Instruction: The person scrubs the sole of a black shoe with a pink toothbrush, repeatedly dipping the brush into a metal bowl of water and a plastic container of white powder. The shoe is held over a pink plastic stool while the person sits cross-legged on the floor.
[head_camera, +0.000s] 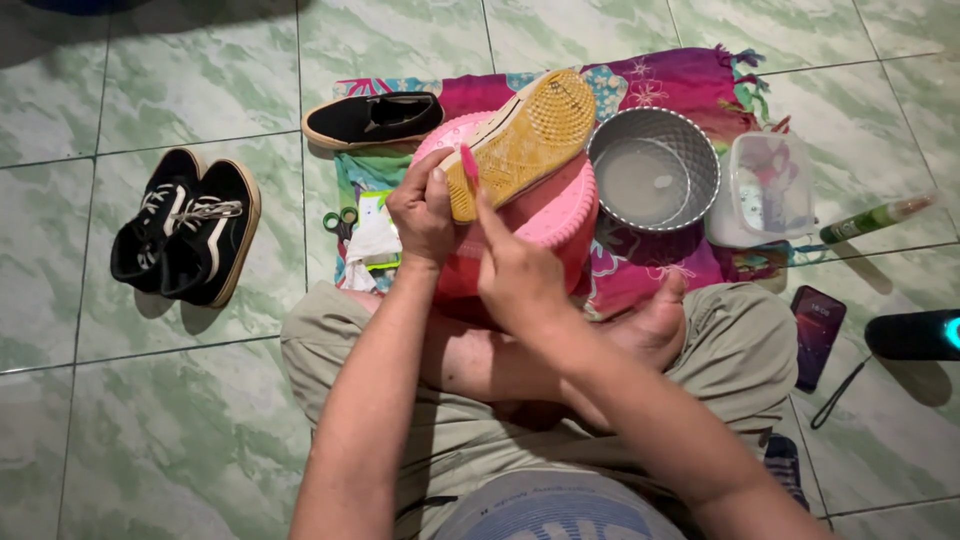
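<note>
Both hands (470, 240) grip an upturned shoe (525, 140) over a pink stool (560, 215).

Under your left hand (422, 212) and right hand (517, 275) the shoe (525, 140) shows a matt, tan rubber sole, rough with a fine dotted tread, and it rests on a smooth, glossy pink plastic stool (560, 215). You see a thin pink plastic brush (468, 160) at the sole, a dull grey metal bowl (655, 170) with a ribbed wall, and a cloudy clear plastic tub (768, 188). Below lie a printed woven cloth (680, 80) with a fringe, a polished marbled green tile floor (150, 400), and black canvas sneakers (190, 235) with matt tan rubber edges.
</note>
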